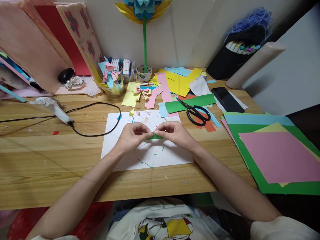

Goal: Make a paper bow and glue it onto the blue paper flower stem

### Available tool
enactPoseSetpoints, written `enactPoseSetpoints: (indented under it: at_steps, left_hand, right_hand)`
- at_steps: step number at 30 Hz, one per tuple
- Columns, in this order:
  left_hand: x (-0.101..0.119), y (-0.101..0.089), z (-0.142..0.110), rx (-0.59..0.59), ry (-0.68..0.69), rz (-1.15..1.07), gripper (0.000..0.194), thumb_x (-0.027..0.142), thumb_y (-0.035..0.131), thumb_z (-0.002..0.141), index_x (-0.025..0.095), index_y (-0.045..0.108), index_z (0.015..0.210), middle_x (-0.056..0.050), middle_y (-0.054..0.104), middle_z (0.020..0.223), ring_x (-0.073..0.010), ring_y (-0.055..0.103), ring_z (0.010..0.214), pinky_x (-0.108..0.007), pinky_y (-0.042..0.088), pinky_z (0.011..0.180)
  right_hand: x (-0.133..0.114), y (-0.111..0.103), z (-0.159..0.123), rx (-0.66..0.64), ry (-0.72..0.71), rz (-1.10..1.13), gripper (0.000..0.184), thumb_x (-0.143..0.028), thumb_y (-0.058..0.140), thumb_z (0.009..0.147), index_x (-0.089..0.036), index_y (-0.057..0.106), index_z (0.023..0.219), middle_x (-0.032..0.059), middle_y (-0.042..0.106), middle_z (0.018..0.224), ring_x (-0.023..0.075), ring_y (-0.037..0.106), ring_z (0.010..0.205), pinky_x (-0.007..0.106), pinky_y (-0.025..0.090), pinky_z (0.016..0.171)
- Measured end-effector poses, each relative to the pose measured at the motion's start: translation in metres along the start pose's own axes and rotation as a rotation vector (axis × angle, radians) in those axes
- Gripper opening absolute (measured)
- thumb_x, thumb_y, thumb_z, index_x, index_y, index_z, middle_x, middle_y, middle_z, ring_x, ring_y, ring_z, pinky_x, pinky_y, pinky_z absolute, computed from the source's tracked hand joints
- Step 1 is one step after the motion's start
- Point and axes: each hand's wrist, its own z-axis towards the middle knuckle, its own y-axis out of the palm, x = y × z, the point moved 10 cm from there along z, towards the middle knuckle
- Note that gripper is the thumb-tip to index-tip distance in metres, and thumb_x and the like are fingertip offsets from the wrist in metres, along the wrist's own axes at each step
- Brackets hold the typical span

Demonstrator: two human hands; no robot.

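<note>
Between both hands is a small piece of green paper (155,136), held just over a white sheet of paper (117,133). My left hand (132,136) pinches its left end between thumb and fingers. At the other end, the thumb and fingertips of my right hand (176,135) are closed on the same piece. The fingertips of the two hands nearly meet and cover much of the paper. Green slivers and crumbs of colour lie scattered on the white sheet. Beyond the right hand, black-handled scissors (197,112) rest partly on a green paper strip (192,102).
A white glue gun (53,109) with a looping black cord lies left. Paper scraps, a folded paper bow (142,94) and a tub of folded pieces (113,87) are at the back. A phone (228,99) and stacked coloured sheets (280,156) lie right. A paper flower stands in a tape roll (144,74).
</note>
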Motion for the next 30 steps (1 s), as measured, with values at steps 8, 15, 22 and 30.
enactPoseSetpoints:
  at_steps: [8,15,22,30]
  left_hand:
    - [-0.006,0.009,0.002,-0.063,-0.037,0.000,0.023,0.032,0.068,0.063,0.013,0.059,0.072,-0.003,0.063,0.070,-0.0118,0.058,0.062,-0.023,0.044,0.057]
    - [-0.007,-0.006,0.003,0.096,-0.074,-0.138,0.025,0.030,0.071,0.061,0.012,0.060,0.073,-0.003,0.064,0.067,-0.0119,0.059,0.061,-0.026,0.048,0.062]
    - [-0.009,0.010,-0.001,-0.012,-0.095,-0.115,0.025,0.035,0.067,0.066,0.011,0.064,0.072,-0.005,0.066,0.070,-0.0127,0.059,0.063,-0.024,0.046,0.060]
    - [-0.010,0.008,-0.004,0.037,-0.090,-0.209,0.024,0.036,0.069,0.062,0.013,0.065,0.065,-0.003,0.063,0.063,-0.0129,0.057,0.062,-0.026,0.049,0.062]
  right_hand:
    - [-0.006,-0.002,-0.001,0.065,-0.073,-0.076,0.016,-0.031,0.059,0.075,-0.015,0.063,0.071,0.0030,0.064,0.070,0.0124,0.056,0.064,0.025,0.044,0.061]
    - [0.009,-0.008,0.006,0.059,0.058,0.112,0.023,-0.035,0.067,0.068,-0.014,0.063,0.075,0.0016,0.062,0.067,0.0109,0.056,0.060,0.025,0.045,0.060]
    - [0.000,-0.011,0.004,0.086,-0.023,0.015,0.021,-0.034,0.065,0.071,-0.013,0.064,0.074,0.0027,0.063,0.069,0.0121,0.056,0.063,0.025,0.044,0.059]
    - [-0.020,-0.013,-0.006,0.222,-0.201,-0.085,0.010,-0.026,0.060,0.076,-0.017,0.066,0.078,0.0047,0.066,0.078,0.0161,0.061,0.073,0.028,0.048,0.066]
